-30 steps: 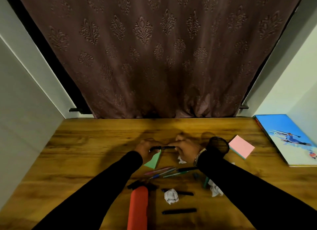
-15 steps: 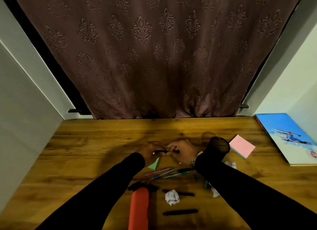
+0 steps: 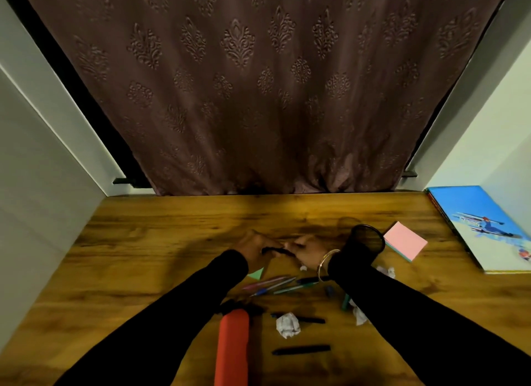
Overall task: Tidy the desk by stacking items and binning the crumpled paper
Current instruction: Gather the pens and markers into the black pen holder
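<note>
My left hand (image 3: 253, 249) and my right hand (image 3: 309, 250) meet over the middle of the wooden desk (image 3: 161, 242), each pinching one end of a short black pen (image 3: 276, 251). A crumpled white paper ball (image 3: 288, 324) lies near the front, another paper wad (image 3: 359, 315) sits by my right sleeve, and a third (image 3: 386, 271) lies behind that arm. Several coloured pens (image 3: 273, 283) lie below my hands. A green paper corner (image 3: 256, 274) shows under my left wrist.
A black mesh pen cup (image 3: 369, 237) stands right of my right hand. A pink sticky-note pad (image 3: 405, 241) and a blue book (image 3: 482, 224) lie at the right. A red pouch (image 3: 232, 348) and two black markers (image 3: 301, 350) lie at the front. A brown curtain (image 3: 258, 83) hangs behind.
Both hands have drawn closer together, so less of the black pen shows between them. The view has tilted up slightly; the desk items have not moved.
</note>
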The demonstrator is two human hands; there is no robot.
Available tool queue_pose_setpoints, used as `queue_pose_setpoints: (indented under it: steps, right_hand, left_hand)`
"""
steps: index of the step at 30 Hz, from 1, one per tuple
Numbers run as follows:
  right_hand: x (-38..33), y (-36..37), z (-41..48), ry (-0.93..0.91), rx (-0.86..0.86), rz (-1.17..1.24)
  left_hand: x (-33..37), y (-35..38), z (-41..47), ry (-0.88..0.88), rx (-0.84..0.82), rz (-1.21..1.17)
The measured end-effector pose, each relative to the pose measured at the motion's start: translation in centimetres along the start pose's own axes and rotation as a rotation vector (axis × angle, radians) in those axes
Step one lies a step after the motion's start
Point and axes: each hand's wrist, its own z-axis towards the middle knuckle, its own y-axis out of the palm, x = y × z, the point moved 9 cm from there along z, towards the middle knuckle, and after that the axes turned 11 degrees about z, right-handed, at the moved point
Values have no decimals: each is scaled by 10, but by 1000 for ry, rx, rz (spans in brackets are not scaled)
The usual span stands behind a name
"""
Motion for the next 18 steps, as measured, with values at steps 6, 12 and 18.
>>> queue_pose_setpoints:
  steps: [6,12,18]
  right_hand:
    - [4,-11,-7,9,-108,57]
    - [20,-116,-18,-86,135,-106]
    - [65,-223,-19,106,258,-519]
  left_hand:
    - [10,-3,3,-7,7,-49]
    - [-17,25,-20,-187,-43,-47]
    - [-44,51,-33,-312,-227,20]
